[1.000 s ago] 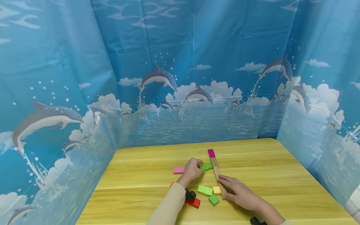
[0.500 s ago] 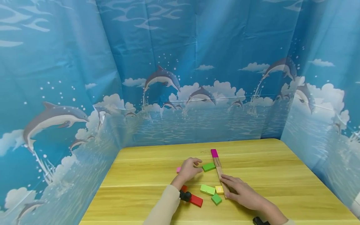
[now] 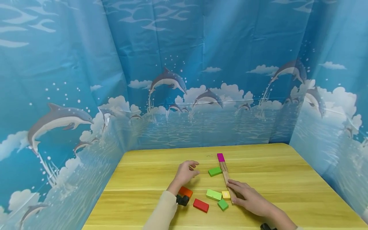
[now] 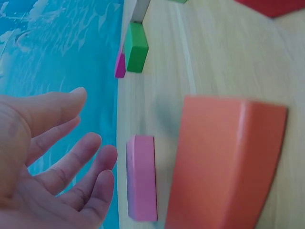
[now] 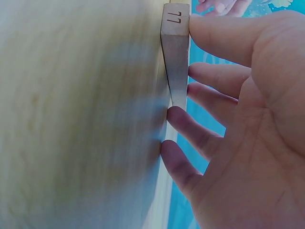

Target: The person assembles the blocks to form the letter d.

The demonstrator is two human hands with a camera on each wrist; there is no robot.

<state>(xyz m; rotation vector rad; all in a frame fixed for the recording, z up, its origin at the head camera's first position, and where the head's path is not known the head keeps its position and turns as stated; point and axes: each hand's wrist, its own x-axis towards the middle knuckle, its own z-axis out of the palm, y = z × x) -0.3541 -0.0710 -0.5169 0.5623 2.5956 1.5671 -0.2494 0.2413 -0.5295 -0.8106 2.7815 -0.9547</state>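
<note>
My left hand (image 3: 185,173) hovers above the table with fingers loosely bent and nothing between them. A pink block (image 4: 141,179) lies below it in the left wrist view; the hand hides that block in the head view. Fingertips and thumb of my right hand (image 3: 249,197) touch a plain wooden block (image 5: 176,47) marked 77, the near end of a line. Farther along the line lie a brown wooden block (image 3: 223,166) and a magenta block (image 3: 220,157). A green block (image 3: 215,171) sits against the line's left side.
Left of the line's near end are a light green block (image 3: 214,195), a yellow block (image 3: 226,195) and a small green block (image 3: 222,204). A red block (image 3: 201,205) and an orange block (image 3: 185,192) lie nearer the left forearm. Dolphin-print curtains (image 3: 218,124) stand behind the table (image 3: 290,179).
My left hand has let go of the green block beside the line and drawn back to the left. The right hand stays on the wooden block. The head view has shifted slightly.
</note>
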